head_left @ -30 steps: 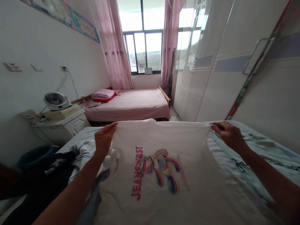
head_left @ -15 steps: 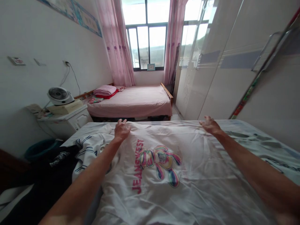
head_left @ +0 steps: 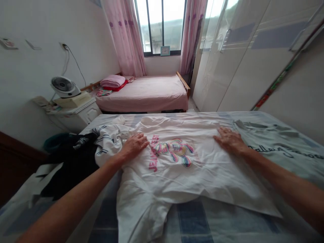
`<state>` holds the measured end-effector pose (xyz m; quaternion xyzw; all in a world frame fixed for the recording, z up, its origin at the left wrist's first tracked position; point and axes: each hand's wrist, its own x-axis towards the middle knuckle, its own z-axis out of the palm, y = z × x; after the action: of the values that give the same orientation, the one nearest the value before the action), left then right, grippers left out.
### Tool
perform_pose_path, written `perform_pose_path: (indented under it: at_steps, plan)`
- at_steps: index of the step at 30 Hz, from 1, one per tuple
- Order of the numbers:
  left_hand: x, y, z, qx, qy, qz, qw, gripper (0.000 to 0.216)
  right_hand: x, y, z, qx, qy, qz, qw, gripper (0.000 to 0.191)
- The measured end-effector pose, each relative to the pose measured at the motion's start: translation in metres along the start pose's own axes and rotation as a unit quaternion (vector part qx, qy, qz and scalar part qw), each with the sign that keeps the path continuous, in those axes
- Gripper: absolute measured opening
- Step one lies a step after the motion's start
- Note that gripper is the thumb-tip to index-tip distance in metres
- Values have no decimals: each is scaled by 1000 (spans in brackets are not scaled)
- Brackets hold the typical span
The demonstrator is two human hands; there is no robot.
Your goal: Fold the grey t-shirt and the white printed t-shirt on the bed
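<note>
With the T-shirt [head_left: 182, 168] laid print-up across the bed [head_left: 202, 222], your left hand [head_left: 134, 145] rests open and flat on it beside the pink lettering, and your right hand [head_left: 229, 141] lies open, palm down, near its far right edge. Both palms press the cloth against the bedding, holding nothing; placed either side of the print, they appear to keep the fabric taut and smooth. A striped garment [head_left: 107, 141] and a black garment [head_left: 73, 162] lie bunched to the left, touching the shirt's edge. The bed has a blue-checked cover. Beyond it: a pink bed [head_left: 146, 96], a fan [head_left: 62, 86] on a white cabinet [head_left: 76, 113], pink curtains [head_left: 124, 33], and a wardrobe [head_left: 240, 57] to the right.
</note>
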<state>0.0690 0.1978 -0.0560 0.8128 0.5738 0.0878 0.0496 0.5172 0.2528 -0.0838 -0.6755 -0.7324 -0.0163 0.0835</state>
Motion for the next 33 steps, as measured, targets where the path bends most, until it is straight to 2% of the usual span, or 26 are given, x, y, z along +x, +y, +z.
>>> perform_pose_path:
  at_steps: [2, 4, 5, 7, 8, 10, 12, 14, 16, 17, 19, 21, 22, 25, 27, 30, 33]
  plan:
    - [-28, 12, -22, -70, -17, 54, 996, 39, -17, 22, -18, 8, 2, 16, 1000, 54]
    - [-64, 29, -41, -156, -99, 134, 974, 42, -48, 30, -38, 45, -15, 3, 999, 51]
    - [-83, 38, -48, -172, -141, 153, 963, 52, -67, 30, -46, 74, -35, -10, 997, 50]
    - [-117, 53, -54, -162, -175, 163, 957, 68, -108, 27, -58, 132, -87, -57, 986, 47]
    - [-130, 59, -53, -146, -179, 159, 960, 68, -127, 26, -61, 145, -109, -90, 979, 46]
    - [-145, 66, -46, -105, -175, 149, 967, 45, -158, 24, -60, 141, -127, -149, 970, 52]
    - [-148, 68, -38, -59, -175, 143, 972, 13, -177, 24, -55, 123, -114, -186, 968, 53]
    - [-146, 68, -35, -27, -171, 136, 975, 20, -186, 23, -47, 116, -92, -200, 968, 38]
    - [-145, 69, -39, -40, -167, 134, 976, 15, -189, 20, -41, 118, -67, -206, 969, 21]
    - [-145, 70, -41, -61, -166, 136, 975, 7, -190, 19, -38, 117, -51, -207, 970, 20]
    - [-150, 72, -44, -89, -167, 140, 972, 23, -191, 17, -34, 111, -10, -206, 972, 23]
    - [-154, 73, -41, -76, -167, 142, 973, 17, -192, 17, -31, 108, 27, -201, 973, 22]
    - [-156, 72, -38, -63, -165, 142, 974, 8, -192, 17, -31, 112, 37, -197, 973, 22]
    - [-157, 69, -35, -70, -162, 129, 976, 16, -190, 18, -35, 132, 41, -178, 974, 23]
    - [-156, 68, -46, -116, -170, 113, 972, 15, -187, 19, -43, 143, 43, -168, 974, 23]
    - [-157, 71, -74, -180, -201, 106, 957, 15, -184, 25, -59, 153, 63, -171, 971, 19]
    - [-157, 76, -92, -225, -279, 117, 926, 16, -184, 35, -68, 155, 21, -191, 969, 16]
